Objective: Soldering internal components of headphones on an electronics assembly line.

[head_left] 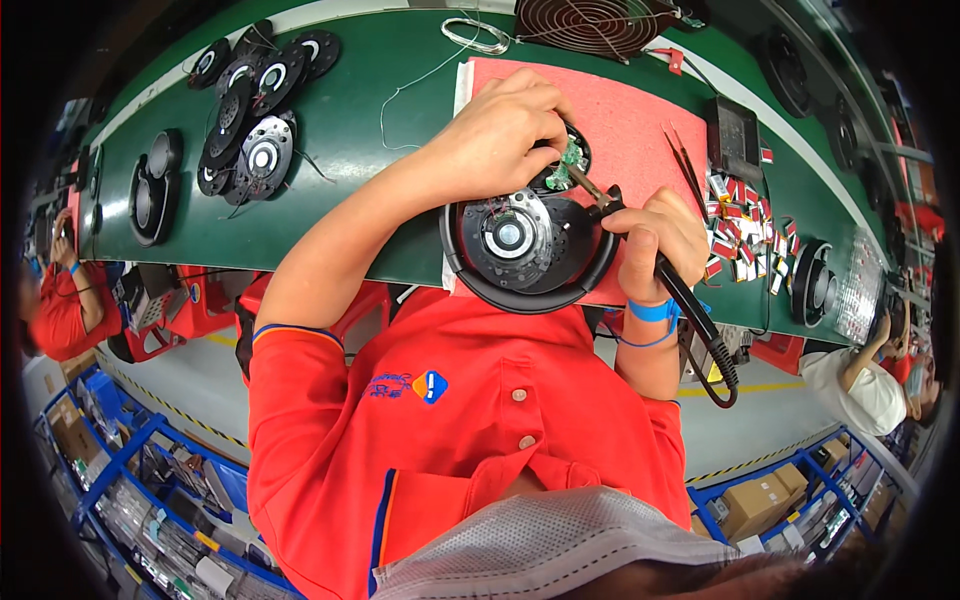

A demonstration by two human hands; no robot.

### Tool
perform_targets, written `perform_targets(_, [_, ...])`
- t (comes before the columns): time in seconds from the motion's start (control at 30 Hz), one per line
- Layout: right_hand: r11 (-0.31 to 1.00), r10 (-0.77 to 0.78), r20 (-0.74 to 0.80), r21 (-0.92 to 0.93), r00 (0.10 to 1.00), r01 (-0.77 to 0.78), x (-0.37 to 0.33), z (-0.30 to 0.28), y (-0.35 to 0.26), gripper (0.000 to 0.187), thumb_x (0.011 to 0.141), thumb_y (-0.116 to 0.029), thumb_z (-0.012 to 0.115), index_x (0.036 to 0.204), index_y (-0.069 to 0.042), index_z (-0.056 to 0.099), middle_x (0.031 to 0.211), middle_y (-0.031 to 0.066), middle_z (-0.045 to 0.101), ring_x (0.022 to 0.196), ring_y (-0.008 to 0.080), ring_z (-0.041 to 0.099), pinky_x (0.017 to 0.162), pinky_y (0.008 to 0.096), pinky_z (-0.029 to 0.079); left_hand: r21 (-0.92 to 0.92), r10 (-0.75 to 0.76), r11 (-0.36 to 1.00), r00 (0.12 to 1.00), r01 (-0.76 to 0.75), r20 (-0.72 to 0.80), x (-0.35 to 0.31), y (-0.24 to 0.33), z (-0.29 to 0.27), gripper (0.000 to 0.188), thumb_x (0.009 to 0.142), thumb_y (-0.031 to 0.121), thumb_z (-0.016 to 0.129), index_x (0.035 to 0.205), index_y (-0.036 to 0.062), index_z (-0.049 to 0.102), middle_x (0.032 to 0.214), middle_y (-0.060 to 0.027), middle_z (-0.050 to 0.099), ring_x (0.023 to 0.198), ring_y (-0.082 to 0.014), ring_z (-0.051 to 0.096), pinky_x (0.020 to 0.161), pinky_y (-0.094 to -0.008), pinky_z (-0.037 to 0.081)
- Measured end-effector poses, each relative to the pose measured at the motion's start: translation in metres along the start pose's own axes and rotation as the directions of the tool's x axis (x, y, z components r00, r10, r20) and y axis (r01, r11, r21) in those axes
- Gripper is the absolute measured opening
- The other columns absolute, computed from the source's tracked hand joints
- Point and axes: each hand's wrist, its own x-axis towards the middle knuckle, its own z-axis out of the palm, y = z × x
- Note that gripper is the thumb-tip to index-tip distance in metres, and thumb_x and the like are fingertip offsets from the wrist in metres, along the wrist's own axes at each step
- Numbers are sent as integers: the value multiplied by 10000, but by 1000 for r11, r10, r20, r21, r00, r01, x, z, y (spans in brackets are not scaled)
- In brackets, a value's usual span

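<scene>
On a red foam pad (610, 105) lies a pair of black headphones (520, 301), opened up. A round speaker plate (508, 236) with a silvery centre faces up inside the headband. Just above it, a green circuit board (569, 163) sits in the far ear cup. My right hand (660, 240) grips a soldering iron (588, 187), whose metal end reaches to the board. My left hand (510, 135) is closed at the ear cup beside the board; its fingertips hide whatever they pinch.
Tweezers (686, 165) lie right of the pad, near small red-and-white battery packs (740, 225) and a black tray (735, 138). Loose speaker plates (262, 155) and headphones (153, 190) are at left. A fan grille (590, 25) and solder wire coil (476, 36) stand at the back.
</scene>
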Motion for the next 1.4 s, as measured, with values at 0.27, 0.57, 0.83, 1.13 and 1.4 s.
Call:
perform_targets(0.27, [1000, 5, -42, -6, 999, -5, -2, -3, 0, 413, 930, -261, 497, 628, 4, 596, 489, 47, 440, 445, 163, 383, 439, 308, 252, -7, 1, 1000, 1000, -1, -1, 0, 0, 0, 55, 720, 50, 653, 758, 16, 630, 1038, -61, 618, 996, -275, 526, 880, -372, 424])
perform_targets(0.57, [1000, 3, 17, -15, 1000, -3, 0, -5, 0, 389, 930, -242, 494, 643, -3, 603, 503, 48, 483, 441, 164, 393, 435, 305, 268, 147, 146, 978, 989, -146, 11, 2, 2, -6, 77, 717, 93, 680, 765, 48, 640, 1056, -41, 603, 1066, -262, 516, 891, -387, 415])
perform_targets(0.83, [999, -38, 18, 10, 999, 38, 1, -5, 2, 141, 804, -90, 604, 669, -63, 636, 513, 38, 541, 428, 177, 444, 428, 292, 345, 264, 204, 942, 978, -206, 35, 2, 10, -8, 80, 713, 119, 681, 754, 58, 649, 1084, -32, 600, 1119, -248, 496, 936, -403, 379])
perform_targets(1.13, [999, -37, 27, 11, 999, 36, -1, -5, 3, 136, 797, -80, 608, 665, -66, 637, 524, 38, 560, 426, 175, 445, 428, 288, 346, 391, 248, 889, 968, -239, 27, 1, 17, -2, 120, 684, 102, 610, 731, 7, 666, 983, -96, 649, 1116, -253, 535, 948, -451, 382])
perform_targets(1.4, [999, -49, -107, -28, 993, 47, 0, -12, 0, 352, 923, -176, 482, 647, 2, 610, 504, 53, 496, 438, 162, 405, 440, 304, 285, 420, 262, 873, 965, -246, 21, 3, 17, -5, 134, 670, 109, 601, 725, 3, 661, 958, -110, 651, 1112, -264, 539, 945, -456, 386])
